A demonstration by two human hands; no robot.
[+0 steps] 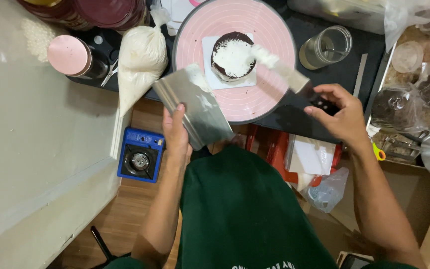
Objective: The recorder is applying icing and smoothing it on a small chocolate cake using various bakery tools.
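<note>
2 tools are in hand over a pink turntable lying ahead of both hands. The left hand pinches a flat metal scraper by its near edge; it looks stiff, thin and smeared with cream, likely slippery. The right hand grips the dark handle of a spatula, its cream-loaded blade reaching forward-left to the small dark cake, which looks soft and fragile, best moved by the white board beneath it.

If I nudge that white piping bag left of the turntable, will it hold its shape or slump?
The piping bag looks full and soft, so it would probably sag and deform. Its tied top suggests little leakage. Lying on its side, it seems unlikely to roll.
</note>
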